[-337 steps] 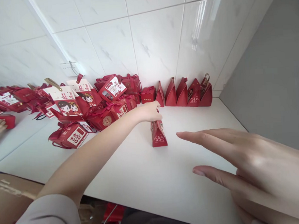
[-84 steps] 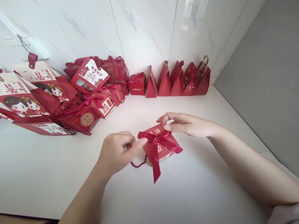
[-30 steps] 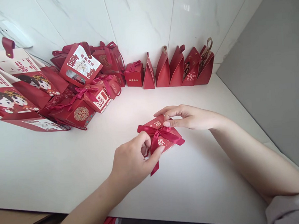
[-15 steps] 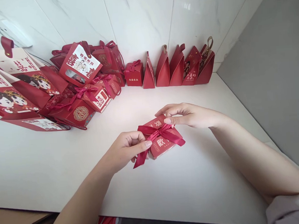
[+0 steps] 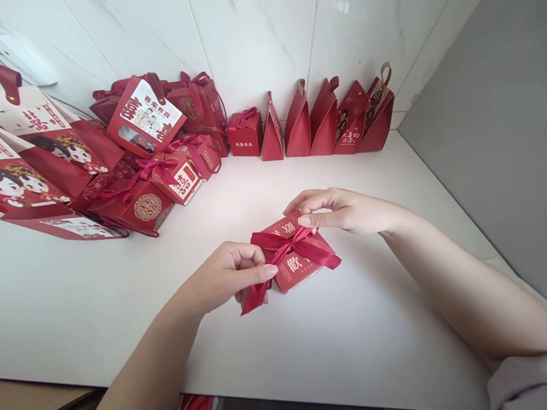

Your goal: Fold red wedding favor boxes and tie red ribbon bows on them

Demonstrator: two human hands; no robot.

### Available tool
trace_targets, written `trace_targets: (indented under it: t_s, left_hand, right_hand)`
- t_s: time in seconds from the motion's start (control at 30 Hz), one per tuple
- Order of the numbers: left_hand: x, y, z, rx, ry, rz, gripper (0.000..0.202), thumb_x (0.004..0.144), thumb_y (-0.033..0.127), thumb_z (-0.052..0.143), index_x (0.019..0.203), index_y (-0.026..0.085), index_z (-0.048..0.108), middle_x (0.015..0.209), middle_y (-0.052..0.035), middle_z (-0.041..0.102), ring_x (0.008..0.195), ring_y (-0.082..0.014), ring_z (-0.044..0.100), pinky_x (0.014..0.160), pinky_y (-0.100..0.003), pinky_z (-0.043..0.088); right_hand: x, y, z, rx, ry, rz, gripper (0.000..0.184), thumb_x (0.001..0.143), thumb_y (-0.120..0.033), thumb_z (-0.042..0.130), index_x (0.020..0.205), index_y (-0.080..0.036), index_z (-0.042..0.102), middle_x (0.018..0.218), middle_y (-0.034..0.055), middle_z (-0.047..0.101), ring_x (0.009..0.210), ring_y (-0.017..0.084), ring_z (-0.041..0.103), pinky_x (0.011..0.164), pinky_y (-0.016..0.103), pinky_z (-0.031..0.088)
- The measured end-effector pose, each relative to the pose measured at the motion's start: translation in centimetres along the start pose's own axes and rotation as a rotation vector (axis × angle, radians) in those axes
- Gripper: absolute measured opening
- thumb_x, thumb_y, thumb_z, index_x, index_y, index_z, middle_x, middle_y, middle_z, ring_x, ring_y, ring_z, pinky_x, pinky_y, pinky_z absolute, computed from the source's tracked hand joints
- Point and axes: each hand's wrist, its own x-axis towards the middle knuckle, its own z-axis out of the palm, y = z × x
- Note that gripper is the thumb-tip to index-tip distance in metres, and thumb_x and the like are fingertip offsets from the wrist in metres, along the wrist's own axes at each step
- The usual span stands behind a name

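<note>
On the white table in front of me lies a small red gift box (image 5: 293,278) with white characters on its faces. A glossy dark-red ribbon (image 5: 317,254) is tied across it in a bow. My left hand (image 5: 229,273) is closed at the box's left side, pinching the ribbon between thumb and curled fingers; a ribbon tail hangs below the thumb. At the far right corner, my right hand (image 5: 332,210) is closed, its thumb pressing on the ribbon at the box's edge. Its fingertips are partly hidden behind the box.
Several red gift boxes (image 5: 130,205) and tall handled bags (image 5: 82,146) are piled at the left. Along the tiled wall (image 5: 262,37) stand a ribboned box (image 5: 245,135) and several pointed red boxes (image 5: 296,131). A grey panel (image 5: 493,127) borders the table (image 5: 358,349) on the right.
My left hand's thumb has shifted slightly downward, and the ribbon tail under it hangs a little lower. The bow's knot looks drawn together more. My right hand stays almost in place.
</note>
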Motion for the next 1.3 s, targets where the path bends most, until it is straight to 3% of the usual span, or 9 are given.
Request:
trace_targets:
  t_s: [0.13,0.27,0.47,0.63,0.77,0.87,1.07,1.17,1.3]
  left_hand:
    - [-0.1,0.0,0.0,0.017,0.05,0.036,0.039,0.088,0.046,0.064,0.069,0.014,0.053,0.054,0.0023,0.055,0.046,-0.0065,0.049,0.047,-0.018,0.036]
    - [-0.1,0.0,-0.1,0.0,0.01,0.012,0.041,0.089,0.048,0.063,0.068,0.014,0.052,0.055,0.0019,0.055,0.047,-0.0066,0.049,0.047,-0.017,0.036]
    - [0.1,-0.2,-0.3,0.035,-0.058,-0.065,0.041,0.086,0.049,0.066,0.066,0.015,0.055,0.051,0.0025,0.054,0.037,-0.0054,0.044,0.037,-0.017,0.028]
    - [0.6,-0.4,-0.4,0.0,-0.147,-0.108,0.042,0.087,0.043,0.066,0.06,0.015,0.05,0.043,0.0038,0.049,0.031,-0.0046,0.036,0.034,-0.019,0.02]
    - [0.9,-0.8,-0.6,0.001,-0.122,-0.063,0.04,0.085,0.041,0.067,0.06,0.014,0.051,0.051,0.0023,0.053,0.038,-0.0053,0.042,0.039,-0.02,0.025]
    - [0.8,-0.7,-0.6,0.091,-0.104,-0.023,0.04,0.087,0.044,0.065,0.062,0.014,0.056,0.054,0.0022,0.052,0.044,-0.0052,0.043,0.045,-0.019,0.03]
    - [0.5,-0.2,0.0,0.174,-0.085,0.002,0.041,0.089,0.053,0.061,0.076,0.014,0.069,0.062,-0.0008,0.06,0.05,-0.0074,0.05,0.05,-0.021,0.038]
    - [0.5,-0.3,-0.1,0.11,-0.087,0.007,0.037,0.088,0.05,0.063,0.077,0.015,0.068,0.073,-0.0029,0.065,0.057,-0.0089,0.055,0.051,-0.02,0.039]
    - [0.3,-0.1,-0.5,0.063,-0.112,-0.003,0.038,0.088,0.047,0.064,0.07,0.014,0.062,0.069,-0.0012,0.061,0.054,-0.0064,0.05,0.05,-0.018,0.038]
  right_hand:
    - [0.0,0.1,-0.2,0.054,-0.014,0.013,0.036,0.093,-0.053,0.06,0.089,-0.02,0.072,0.122,0.0054,0.061,0.107,0.023,0.059,0.09,0.033,0.047]
    - [0.0,0.4,-0.5,0.067,-0.029,0.021,0.034,0.096,-0.052,0.058,0.099,-0.023,0.074,0.126,0.0036,0.059,0.102,0.02,0.061,0.089,0.032,0.046]
    - [0.2,0.6,-0.5,0.017,0.027,-0.011,0.038,0.094,-0.05,0.061,0.074,-0.018,0.067,0.129,0.0038,0.056,0.105,0.021,0.058,0.086,0.033,0.045]
    - [0.5,0.9,-0.3,-0.023,0.061,-0.056,0.041,0.093,-0.047,0.063,0.066,-0.016,0.06,0.129,0.004,0.056,0.101,0.019,0.057,0.083,0.034,0.043]
    - [0.5,0.9,-0.3,-0.056,0.063,-0.084,0.038,0.092,-0.045,0.065,0.068,-0.017,0.06,0.125,0.0048,0.058,0.109,0.021,0.055,0.093,0.036,0.04]
    - [0.3,0.8,-0.5,0.024,-0.006,-0.051,0.038,0.093,-0.046,0.063,0.07,-0.016,0.061,0.126,0.0062,0.058,0.113,0.023,0.054,0.094,0.036,0.041]
    - [0.0,0.6,-0.8,0.089,-0.094,0.022,0.032,0.091,-0.049,0.065,0.089,-0.019,0.075,0.138,0.0078,0.053,0.118,0.027,0.055,0.094,0.037,0.045]
    - [0.0,0.6,-0.9,0.07,-0.103,0.024,0.03,0.09,-0.048,0.067,0.088,-0.019,0.076,0.136,0.0075,0.055,0.112,0.025,0.058,0.092,0.036,0.046]
    - [-0.1,0.6,-1.1,0.071,-0.134,-0.002,0.029,0.092,-0.047,0.065,0.095,-0.019,0.076,0.13,0.0079,0.058,0.103,0.022,0.061,0.085,0.033,0.048]
